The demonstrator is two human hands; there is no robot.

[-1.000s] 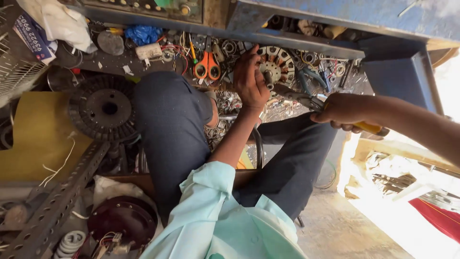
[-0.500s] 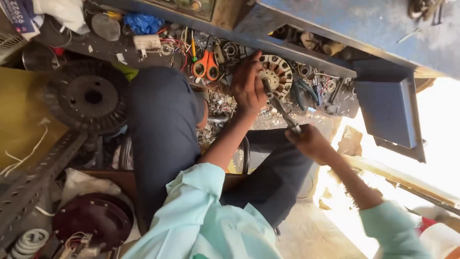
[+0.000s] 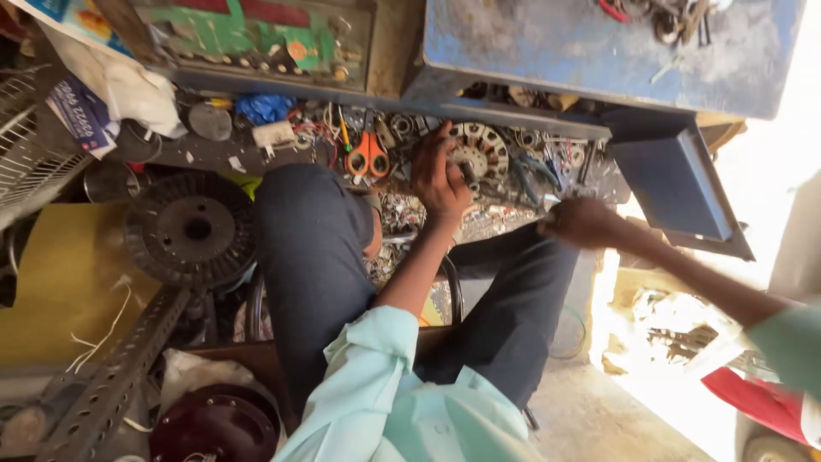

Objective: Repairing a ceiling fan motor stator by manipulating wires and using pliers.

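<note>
I sit with both knees in dark trousers (image 3: 316, 257) in front of a cluttered low shelf. My left hand (image 3: 438, 181), in a pale green sleeve, grips the left side of a round metal motor stator (image 3: 481, 154) lying among loose parts. My right hand (image 3: 581, 224) is closed around a thin metal tool (image 3: 547, 205), a little to the right of the stator and above my right knee. The tool's tip is blurred and partly hidden by the hand.
Orange-handled scissors (image 3: 368, 158) lie left of the stator. A black ribbed disc (image 3: 192, 227) sits by my left knee, with a perforated angle bar (image 3: 111, 376) and a dark red round housing (image 3: 218, 423) nearer me. A blue metal cabinet (image 3: 599, 51) overhangs the shelf.
My right hand brought the tool up to the stator, then drew back to the right. My left hand stayed on the stator. The view shifted slightly.
</note>
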